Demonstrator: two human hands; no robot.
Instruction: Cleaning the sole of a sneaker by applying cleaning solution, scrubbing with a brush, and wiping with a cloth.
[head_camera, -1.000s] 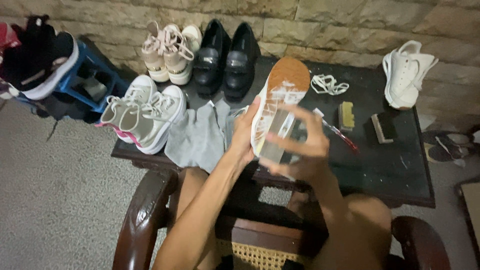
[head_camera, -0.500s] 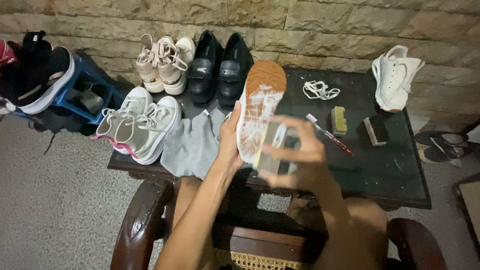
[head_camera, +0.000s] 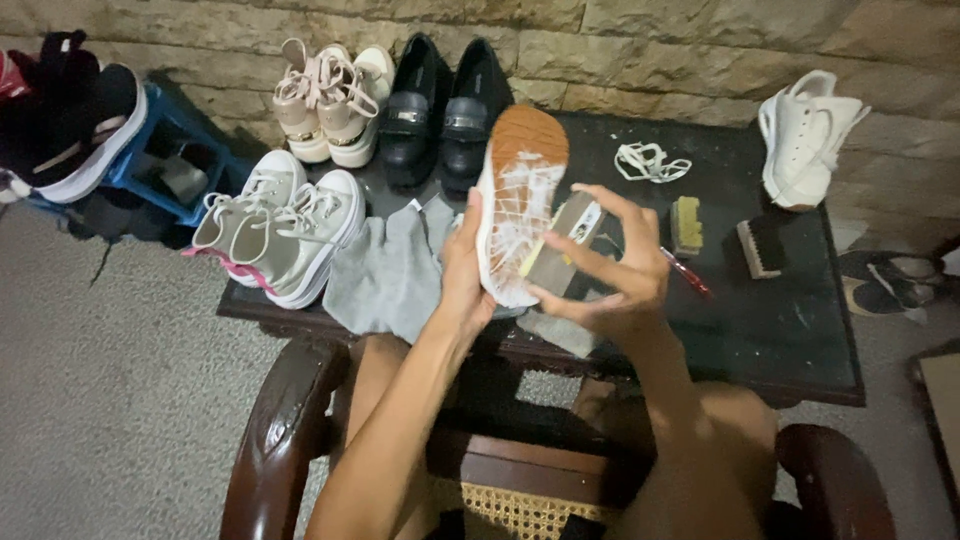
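Sole-scrubbing looks underway: the left hand (head_camera: 465, 280) clasps the upturned shoe (head_camera: 518, 205) above the table's (head_camera: 790, 340) near edge, the right hand (head_camera: 615, 275) pinching what seems a brush (head_camera: 562, 245), needing steady strokes next.

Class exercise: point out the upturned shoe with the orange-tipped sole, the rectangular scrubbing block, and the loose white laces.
upturned white shoe (head_camera: 515, 190), head view, on its sole
rectangular scrubbing block (head_camera: 562, 250), head view, on its face
loose white laces (head_camera: 650, 162), head view, on the bundle

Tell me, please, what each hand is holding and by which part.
The left hand grips a white sneaker, sole up, by its side near the heel. The right hand holds a block-shaped brush by its back, pressed against the sole.
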